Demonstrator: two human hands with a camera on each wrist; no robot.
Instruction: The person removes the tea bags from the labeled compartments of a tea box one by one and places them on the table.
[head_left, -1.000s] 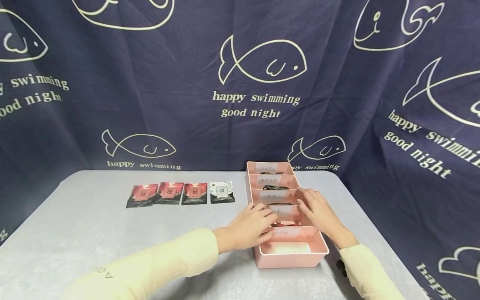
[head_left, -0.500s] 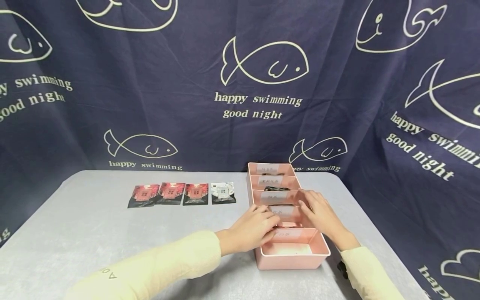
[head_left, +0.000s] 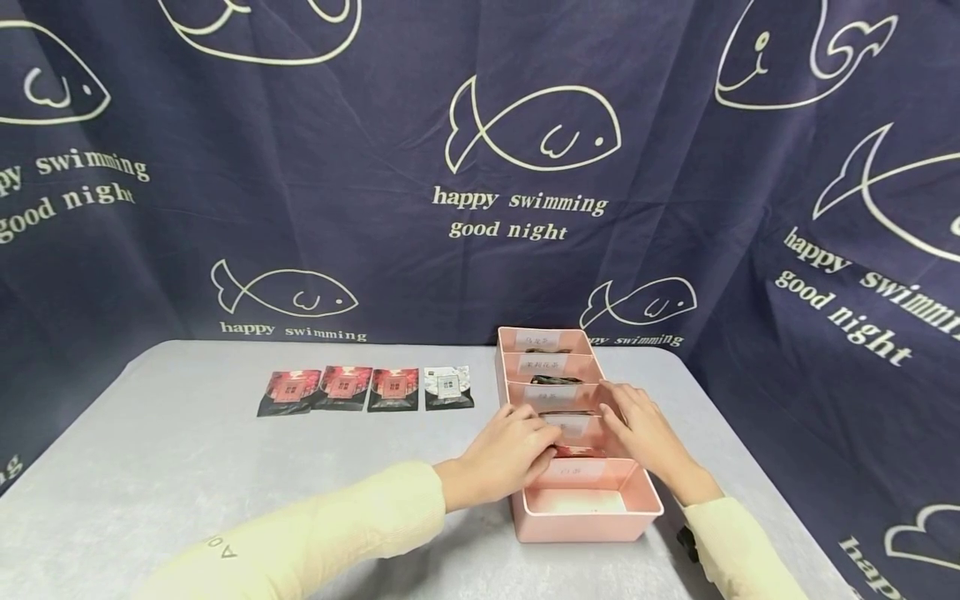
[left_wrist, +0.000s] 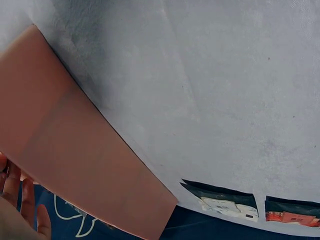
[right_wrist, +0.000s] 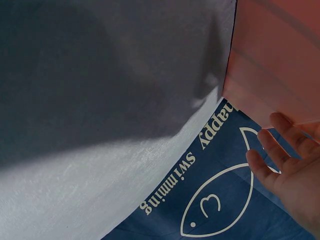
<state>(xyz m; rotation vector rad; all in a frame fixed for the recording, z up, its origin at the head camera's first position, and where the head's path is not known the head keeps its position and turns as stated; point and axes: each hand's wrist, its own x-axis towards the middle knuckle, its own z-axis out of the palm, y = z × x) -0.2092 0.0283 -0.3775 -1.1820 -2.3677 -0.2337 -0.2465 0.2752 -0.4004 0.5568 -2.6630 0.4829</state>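
A long pink box [head_left: 588, 527] with several labelled compartments stands on the table. My left hand [head_left: 504, 454] reaches over its left rim, fingertips at the compartment second from the front. A red tea packet [head_left: 579, 451] shows low in that compartment, beside those fingertips. Whether the hand pinches it is hidden. In the left wrist view some left fingers [left_wrist: 27, 200] extend past the rim. My right hand [head_left: 648, 437] rests on the right rim, fingers loosely spread and thumb reaching inward; in the right wrist view its fingers [right_wrist: 272, 150] are relaxed around no object.
Left of the box lie three red-and-black tea packets [head_left: 393, 389] and a white-and-black one [head_left: 448, 388] in a row. Dark packets [head_left: 555, 380] sit in the box's farther compartments. A navy fish-print curtain [head_left: 390, 208] hangs behind the grey table [head_left: 225, 475].
The left fingertips have shifted slightly, and the red packet's visible edge in the compartment has changed a little. The right hand stays on the right rim. The view has drifted slightly.
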